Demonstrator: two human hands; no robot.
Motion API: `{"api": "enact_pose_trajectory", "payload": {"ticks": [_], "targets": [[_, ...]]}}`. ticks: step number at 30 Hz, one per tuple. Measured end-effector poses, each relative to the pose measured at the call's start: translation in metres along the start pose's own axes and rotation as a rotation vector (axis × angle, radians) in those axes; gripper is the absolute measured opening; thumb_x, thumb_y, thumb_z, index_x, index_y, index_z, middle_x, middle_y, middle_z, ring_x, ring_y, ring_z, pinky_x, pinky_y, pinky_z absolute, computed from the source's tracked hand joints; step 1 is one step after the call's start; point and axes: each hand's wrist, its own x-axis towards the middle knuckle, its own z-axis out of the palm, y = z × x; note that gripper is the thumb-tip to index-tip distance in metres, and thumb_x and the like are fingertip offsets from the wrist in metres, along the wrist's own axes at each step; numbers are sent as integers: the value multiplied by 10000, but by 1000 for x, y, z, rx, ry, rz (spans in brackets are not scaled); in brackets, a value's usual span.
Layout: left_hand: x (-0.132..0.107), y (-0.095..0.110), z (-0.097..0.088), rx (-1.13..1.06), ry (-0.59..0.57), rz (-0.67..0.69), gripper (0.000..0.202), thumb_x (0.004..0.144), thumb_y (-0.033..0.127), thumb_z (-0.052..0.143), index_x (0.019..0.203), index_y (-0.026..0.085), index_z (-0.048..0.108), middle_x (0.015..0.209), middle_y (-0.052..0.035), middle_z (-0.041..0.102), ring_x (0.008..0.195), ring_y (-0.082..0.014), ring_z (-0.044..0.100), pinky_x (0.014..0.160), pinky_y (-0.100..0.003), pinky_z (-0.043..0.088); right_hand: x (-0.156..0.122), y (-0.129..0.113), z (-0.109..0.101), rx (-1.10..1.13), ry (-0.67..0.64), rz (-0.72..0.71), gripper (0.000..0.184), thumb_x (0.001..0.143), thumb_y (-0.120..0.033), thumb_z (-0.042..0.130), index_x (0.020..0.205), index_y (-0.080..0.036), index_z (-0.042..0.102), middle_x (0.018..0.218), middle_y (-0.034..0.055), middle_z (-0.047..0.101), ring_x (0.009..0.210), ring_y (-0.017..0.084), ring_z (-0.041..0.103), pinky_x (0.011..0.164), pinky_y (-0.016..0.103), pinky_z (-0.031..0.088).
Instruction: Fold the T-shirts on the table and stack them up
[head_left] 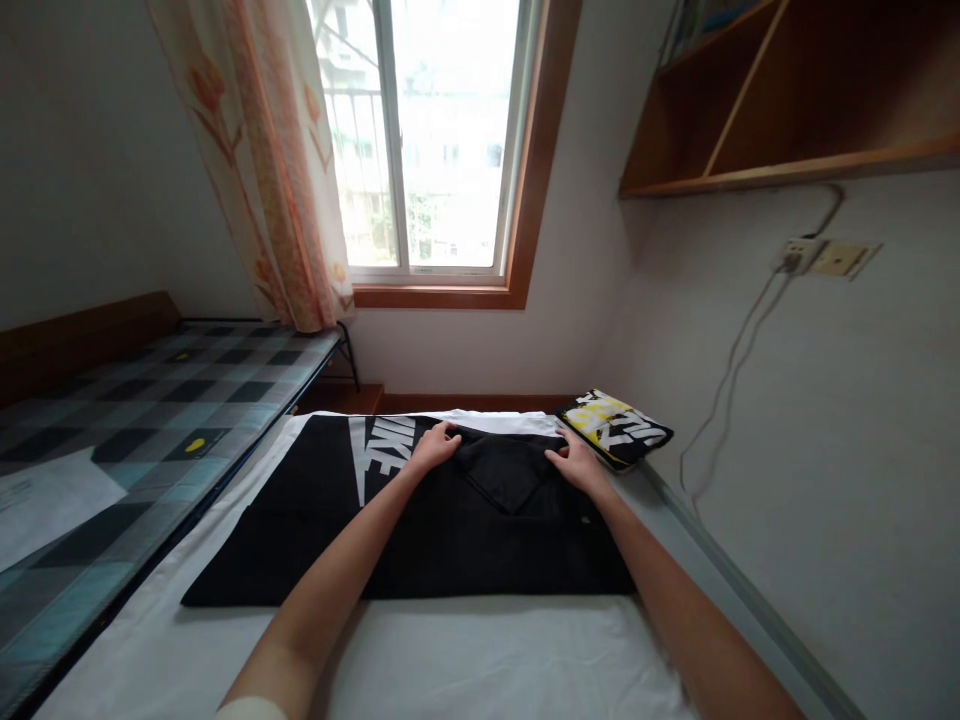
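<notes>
A black garment [315, 520] with large white lettering lies spread on the white sheet of a bed [465, 660]. My left hand [435, 446] rests on its far edge with fingers curled over the cloth. My right hand [571, 460] presses on the same far edge a little to the right, fingers bent and gripping the fabric. A folded flap of the garment lies between the two hands.
A folded black, yellow and white item [616, 428] lies at the bed's far right corner by the wall. A checkered cot [150, 420] with a white paper [45, 505] stands to the left. Window, curtain, wall shelf and a socket with cable surround the bed.
</notes>
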Motion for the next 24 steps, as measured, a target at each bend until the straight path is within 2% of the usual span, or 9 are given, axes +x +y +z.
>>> {"api": "enact_pose_trajectory", "payload": {"ticks": [5,11,15,19,24], "targets": [[35,18,31,-33,43,-21,369,727,231,680,1091,176,661,1095,-119,690,1015,-235,626,841,-288,457,19,-5,8,-39,34,65,478,753,-265,569,1228,-218,603,876,60,700,783,244,672,662,315,500],[58,15,47,-121,104,-1,319,711,73,622,1008,149,712,983,-101,711,913,-192,652,809,-270,477,42,-1,17,64,127,151,322,771,-244,539,1059,-211,678,890,82,706,821,240,674,712,329,515],[60,11,51,-156,137,37,332,700,59,614,1002,139,726,921,-90,721,861,-181,656,794,-269,491,44,5,30,113,183,154,289,809,-273,510,1034,-216,682,950,95,711,912,252,666,782,350,510],[59,7,47,-168,117,99,329,663,53,649,969,133,739,889,-79,729,810,-169,657,764,-260,501,45,12,36,172,200,125,289,828,-302,493,1025,-214,686,903,86,721,855,240,670,777,343,505],[60,5,42,-147,111,151,175,705,188,700,861,130,754,810,-79,723,773,-190,658,766,-310,509,49,15,38,142,199,140,316,786,-372,545,997,-211,716,805,74,714,804,253,660,786,364,494]]}}
